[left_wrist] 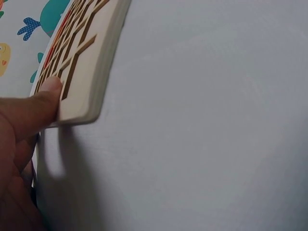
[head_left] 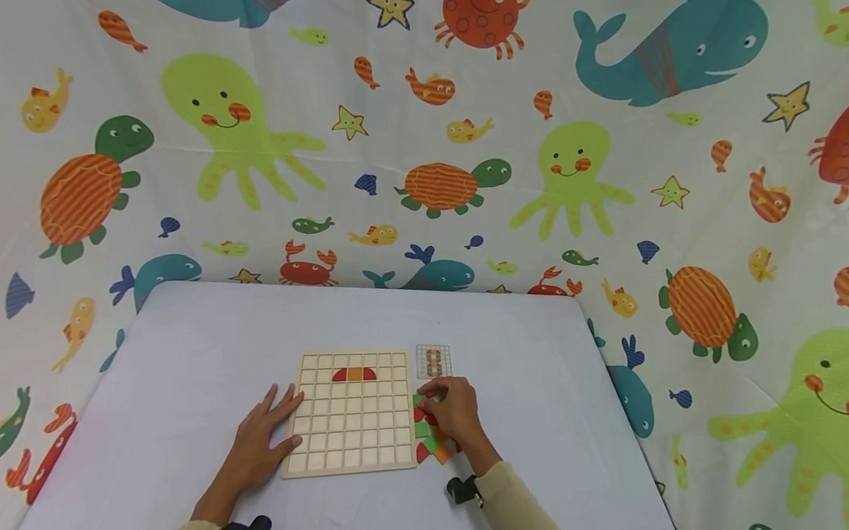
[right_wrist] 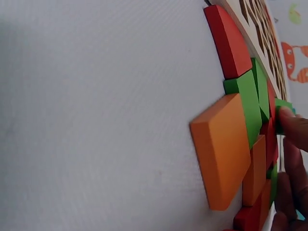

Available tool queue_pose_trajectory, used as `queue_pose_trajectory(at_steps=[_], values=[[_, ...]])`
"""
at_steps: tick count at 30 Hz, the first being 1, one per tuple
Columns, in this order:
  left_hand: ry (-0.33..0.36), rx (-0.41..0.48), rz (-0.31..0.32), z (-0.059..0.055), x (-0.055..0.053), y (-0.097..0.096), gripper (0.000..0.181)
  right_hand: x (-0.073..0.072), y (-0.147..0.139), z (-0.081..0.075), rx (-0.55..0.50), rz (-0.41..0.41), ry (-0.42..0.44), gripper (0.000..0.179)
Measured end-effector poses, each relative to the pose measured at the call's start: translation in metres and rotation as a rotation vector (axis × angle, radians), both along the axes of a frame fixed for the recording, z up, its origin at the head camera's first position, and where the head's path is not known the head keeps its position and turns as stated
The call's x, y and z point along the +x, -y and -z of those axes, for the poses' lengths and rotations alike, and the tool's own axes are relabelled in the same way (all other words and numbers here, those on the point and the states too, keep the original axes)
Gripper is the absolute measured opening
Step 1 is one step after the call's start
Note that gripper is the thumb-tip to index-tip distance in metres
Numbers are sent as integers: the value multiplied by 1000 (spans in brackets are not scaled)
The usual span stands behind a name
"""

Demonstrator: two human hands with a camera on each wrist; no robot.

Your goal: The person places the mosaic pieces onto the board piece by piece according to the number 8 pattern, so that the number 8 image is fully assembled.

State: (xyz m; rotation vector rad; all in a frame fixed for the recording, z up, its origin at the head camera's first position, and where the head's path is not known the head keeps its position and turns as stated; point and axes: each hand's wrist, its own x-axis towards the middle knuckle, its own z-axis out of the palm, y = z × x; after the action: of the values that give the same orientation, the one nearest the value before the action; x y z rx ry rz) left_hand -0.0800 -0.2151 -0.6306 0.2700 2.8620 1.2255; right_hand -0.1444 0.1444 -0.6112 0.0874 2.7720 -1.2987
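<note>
A wooden grid board (head_left: 349, 469) lies on the white table. In its upper rows sit an orange square (head_left: 355, 374) and a red rounded piece on either side of it. My left hand (head_left: 256, 444) rests on the board's left edge, fingers spread; the left wrist view shows the thumb (left_wrist: 50, 86) on the rim near a corner. To the right of the board, my right hand (head_left: 455, 409) pinches a green block (right_wrist: 283, 103) above the loose pieces. Its other fingers partly hide the pile.
Loose red, green and orange blocks (right_wrist: 221, 149) lie together along the board's right side. Above them is a small gridded pattern card (head_left: 434, 361) with a coloured figure. Behind the table (head_left: 533, 372) hangs a cloth (head_left: 359, 155) printed with sea animals.
</note>
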Motion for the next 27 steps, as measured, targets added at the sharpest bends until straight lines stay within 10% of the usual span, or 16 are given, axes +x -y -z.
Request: queue_pose_trajectory(at_steps=[14,27], values=[[-7,-1,-10,1,-2,1,78,-7,1,-11,-187,17,36,3],[-66,53,-160,1,-5,-9,71,-15,42,-23,-295,-44,16,5]])
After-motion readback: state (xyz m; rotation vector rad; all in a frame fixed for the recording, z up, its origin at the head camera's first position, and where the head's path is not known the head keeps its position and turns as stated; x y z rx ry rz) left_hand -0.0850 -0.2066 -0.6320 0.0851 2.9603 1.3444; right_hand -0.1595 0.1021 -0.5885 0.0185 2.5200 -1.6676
